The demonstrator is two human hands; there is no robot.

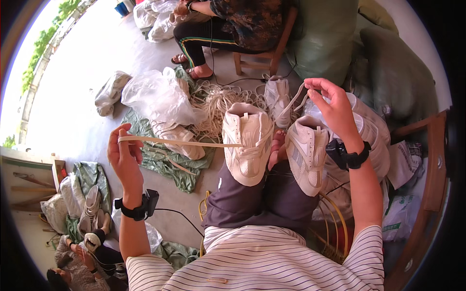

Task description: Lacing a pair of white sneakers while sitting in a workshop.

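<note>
A pale grey concrete floor (87,97) carries nearly everything. A crumpled green tarpaulin sheet (160,162) is spread on it, and a tangled heap of cream-coloured shoelaces (218,99) rests partly on that sheet. Beside the heap lie bulging clear plastic bags (155,97), with a smaller knotted plastic bundle (110,92) a little apart on the bare concrete. A wooden chair (272,56) stands on the floor behind the heap, next to a big stuffed green woven sack (325,39).
</note>
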